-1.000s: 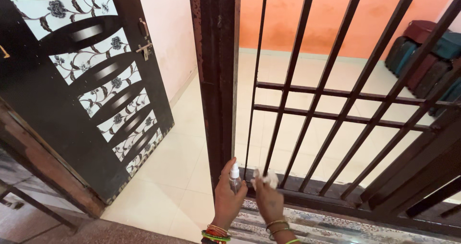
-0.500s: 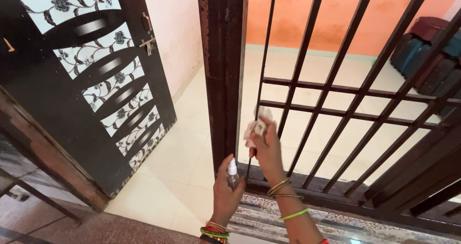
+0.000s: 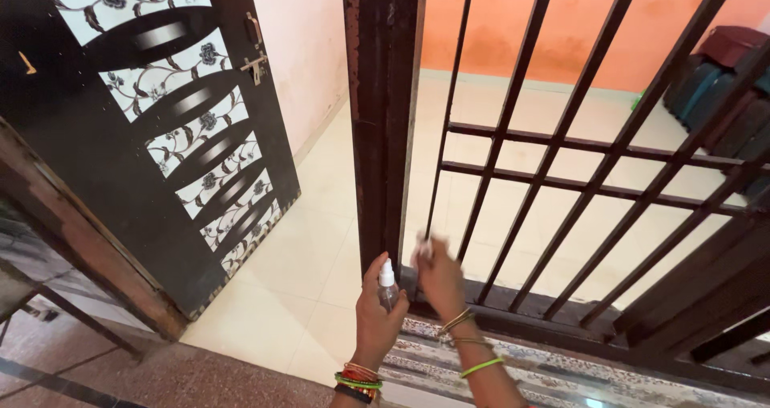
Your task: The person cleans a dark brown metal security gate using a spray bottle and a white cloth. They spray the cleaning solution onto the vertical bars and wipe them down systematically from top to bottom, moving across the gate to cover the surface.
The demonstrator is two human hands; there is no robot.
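A barred gate [image 3: 577,159] is seen standing before a tiled floor [image 3: 313,239], with a patterned door [image 3: 160,135] swung open at the left. A small spray bottle [image 3: 387,286] is gripped upright in the left hand [image 3: 378,316], beside the gate's post [image 3: 383,119]. A white cloth [image 3: 423,247] — blurred, so probably crumpled — is clenched in the right hand [image 3: 441,281], pressed low against a bar [image 3: 439,135].

Door [image 3: 160,135] left; post [image 3: 383,111] centre; gate bars [image 3: 561,159] right; suitcases [image 3: 726,87] behind bars; mat [image 3: 561,368] before gate.
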